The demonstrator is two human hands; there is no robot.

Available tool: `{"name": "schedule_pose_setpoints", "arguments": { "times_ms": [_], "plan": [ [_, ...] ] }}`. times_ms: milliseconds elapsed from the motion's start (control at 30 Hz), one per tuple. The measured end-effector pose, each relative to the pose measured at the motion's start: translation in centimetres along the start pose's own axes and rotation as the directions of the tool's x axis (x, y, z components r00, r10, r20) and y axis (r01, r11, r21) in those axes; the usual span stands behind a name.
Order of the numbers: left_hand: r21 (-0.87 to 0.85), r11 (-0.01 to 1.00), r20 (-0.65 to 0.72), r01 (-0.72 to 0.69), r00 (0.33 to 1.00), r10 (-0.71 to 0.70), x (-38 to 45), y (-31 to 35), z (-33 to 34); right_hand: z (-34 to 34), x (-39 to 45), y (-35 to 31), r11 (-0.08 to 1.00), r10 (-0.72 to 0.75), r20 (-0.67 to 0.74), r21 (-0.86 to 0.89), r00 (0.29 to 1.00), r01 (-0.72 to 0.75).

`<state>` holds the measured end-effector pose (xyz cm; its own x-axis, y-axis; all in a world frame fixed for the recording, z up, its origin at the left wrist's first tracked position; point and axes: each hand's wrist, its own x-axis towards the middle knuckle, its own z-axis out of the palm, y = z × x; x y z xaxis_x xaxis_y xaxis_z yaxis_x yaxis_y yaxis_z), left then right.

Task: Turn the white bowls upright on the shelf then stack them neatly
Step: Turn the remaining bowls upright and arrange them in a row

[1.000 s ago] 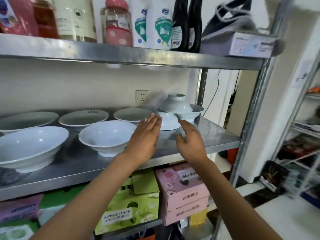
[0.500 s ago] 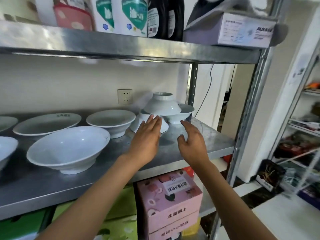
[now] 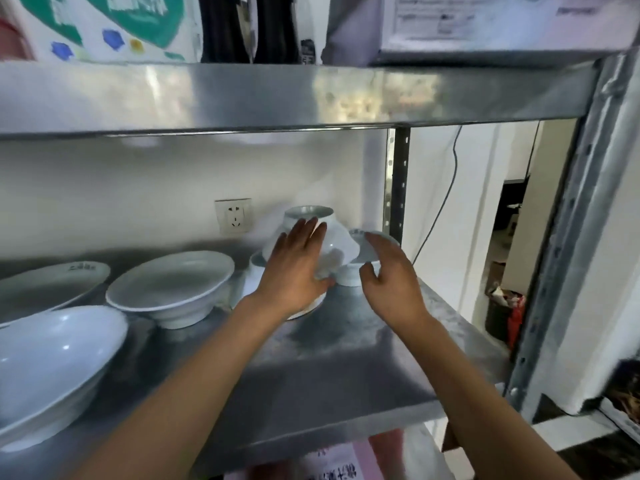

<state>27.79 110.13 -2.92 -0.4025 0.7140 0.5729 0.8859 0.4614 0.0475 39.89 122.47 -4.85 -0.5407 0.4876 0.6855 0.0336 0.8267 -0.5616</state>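
Hands at the upturned bowl

Fingers of my left hand [image 3: 294, 268] lie straight against the upside-down white bowl [image 3: 337, 244], perched on other bowls at the shelf's [image 3: 346, 368] one o'clock corner. My right hand [image 3: 389, 275] hovers open beside it.

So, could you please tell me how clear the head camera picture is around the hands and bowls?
Head view: the upturned bowl under the left hand is smeared by motion blur; the right hand is soft too; glare streaks the upper shelf edge; the wide lens bends the shelf post.
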Motion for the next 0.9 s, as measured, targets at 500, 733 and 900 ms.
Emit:
{"name": "schedule_pose_setpoints", "arguments": {
  "times_ms": [500, 733, 900],
  "plan": [
    [0.164, 0.986, 0.172, 0.036, 0.983, -0.065, 5.2, 0.1, 2.0, -1.3, 2.9, 3.2, 0.998, 0.056, 0.053, 0.037, 0.997, -0.058],
    [0.197, 0.979, 0.148, 0.054, 0.985, -0.084, 5.3, 0.0, 2.0, -1.6, 2.4, 3.0, 0.995, 0.069, 0.066, 0.071, 0.995, -0.073],
    [0.241, 0.970, 0.131, 0.017, 0.990, -0.050, 4.9, 0.3, 1.7, -1.9, 2.1, 3.1, 0.989, 0.091, 0.065, 0.108, 0.994, -0.098]
  ]
}}
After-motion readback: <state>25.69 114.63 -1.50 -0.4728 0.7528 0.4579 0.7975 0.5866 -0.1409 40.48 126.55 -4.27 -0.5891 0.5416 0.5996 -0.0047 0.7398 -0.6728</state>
